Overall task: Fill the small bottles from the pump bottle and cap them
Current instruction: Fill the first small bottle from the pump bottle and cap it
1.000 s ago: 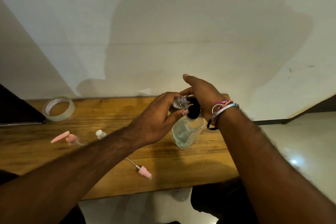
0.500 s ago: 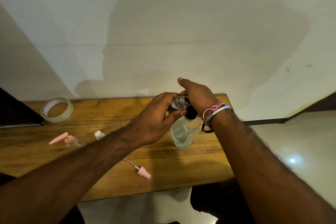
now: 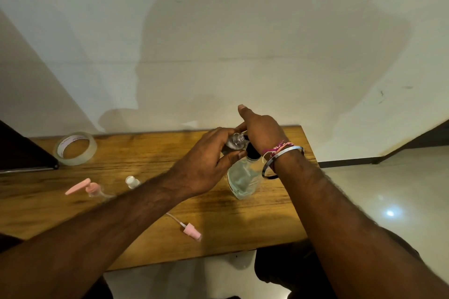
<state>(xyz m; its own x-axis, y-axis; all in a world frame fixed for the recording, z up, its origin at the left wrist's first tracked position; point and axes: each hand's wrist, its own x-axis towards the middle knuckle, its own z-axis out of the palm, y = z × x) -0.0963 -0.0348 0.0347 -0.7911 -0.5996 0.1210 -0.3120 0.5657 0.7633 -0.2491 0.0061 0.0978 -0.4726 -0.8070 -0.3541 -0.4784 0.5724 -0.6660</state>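
Note:
A clear pump bottle with a black pump neck stands on the wooden table, partly filled with clear liquid. My left hand grips a small clear bottle, tilted with its mouth at the pump's spout. My right hand rests on top of the pump head and hides it, with one finger stretched out straight. A second small bottle with a white cap stands to the left, partly behind my left forearm.
A small clear bottle with a pink pump top lies at the left. A pink spray cap with its tube lies near the table's front edge. A roll of clear tape sits at the back left beside a dark object.
My right hand has sunk a little onto the pump head, so less of the black pump shows. My left hand keeps the small bottle at the spout.

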